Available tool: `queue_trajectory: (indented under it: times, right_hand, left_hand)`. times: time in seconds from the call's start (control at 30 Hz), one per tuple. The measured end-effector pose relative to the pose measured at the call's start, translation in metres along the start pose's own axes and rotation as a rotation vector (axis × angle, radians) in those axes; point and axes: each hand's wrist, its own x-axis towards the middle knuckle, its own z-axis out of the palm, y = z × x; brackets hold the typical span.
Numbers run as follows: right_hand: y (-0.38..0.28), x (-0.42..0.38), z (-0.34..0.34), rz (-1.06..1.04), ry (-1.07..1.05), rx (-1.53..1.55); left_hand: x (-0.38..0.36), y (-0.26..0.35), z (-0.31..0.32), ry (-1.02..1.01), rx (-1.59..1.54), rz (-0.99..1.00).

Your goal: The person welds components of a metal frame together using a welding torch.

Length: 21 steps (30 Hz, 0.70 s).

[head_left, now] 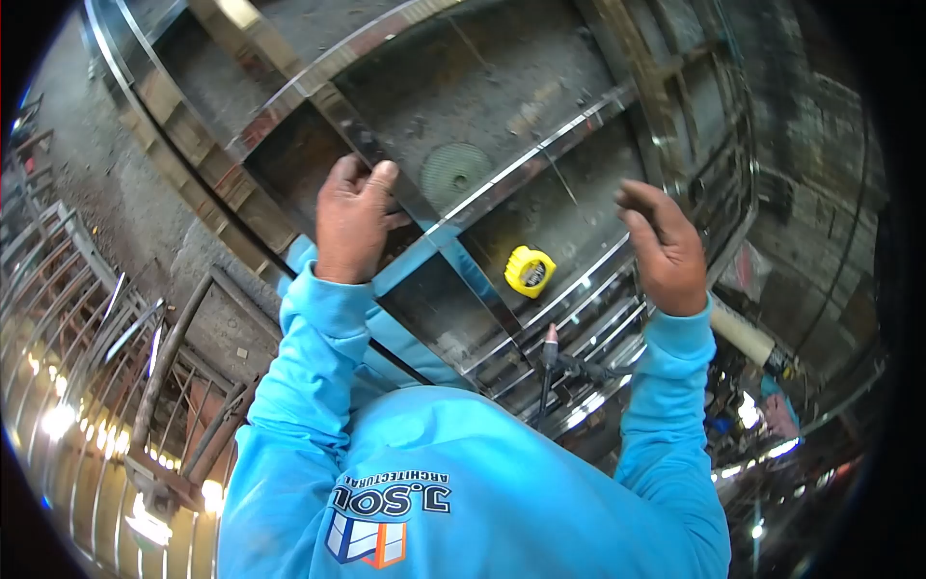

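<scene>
- Nearest, at two o'clock from the chest and on twelve straight ahead, a black tool with a pinkish tip points forward beside the shiny metal strips.
- At two o'clock, beyond it, the right hand is raised with loosely bent fingers; it has released, or has nothing visible in its grasp.
- At one o'clock, the yellow tape measure sits within an opening of the metal frame, between the hands and apart from both; no blade shows.
- At eleven o'clock, the left hand is up against a crossbar, thumb over its edge; I cannot tell whether it grips.
- The step in hand looks like handling or checking this frame. A move for the tape would call for the right hand to reach toward ten o'clock and down, with the left steadying the bar.
- Farther, at twelve o'clock, a round disc shows through another opening.
</scene>
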Motion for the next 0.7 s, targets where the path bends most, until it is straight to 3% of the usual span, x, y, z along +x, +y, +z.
queue_trajectory:
  times: [0.1,0.23,0.3,0.43,0.5,0.7]
  right_hand:
    - [0.039,-0.065,-0.056,0.197,-0.08,-0.338]
    - [0.078,-0.172,-0.053,0.354,-0.453,-0.436]
    - [0.084,-0.206,-0.031,0.403,-0.558,-0.335]
    - [0.101,-0.24,0.029,0.201,-0.419,-0.421]
    - [0.115,-0.243,0.045,0.21,-0.359,-0.498]
    - [0.114,-0.238,0.025,0.114,-0.347,-0.347]
  left_hand:
    - [0.004,-0.005,-0.006,0.01,0.096,0.017]
    - [0.002,-0.002,-0.002,-0.034,-0.008,-0.002]
    - [-0.007,0.009,0.014,0.044,-0.017,-0.014]
    - [0.006,-0.005,-0.006,-0.026,0.005,0.031]
    - [0.002,-0.003,-0.002,-0.006,-0.02,0.043]
    - [0.0,0.0,0.001,0.009,-0.037,0.01]
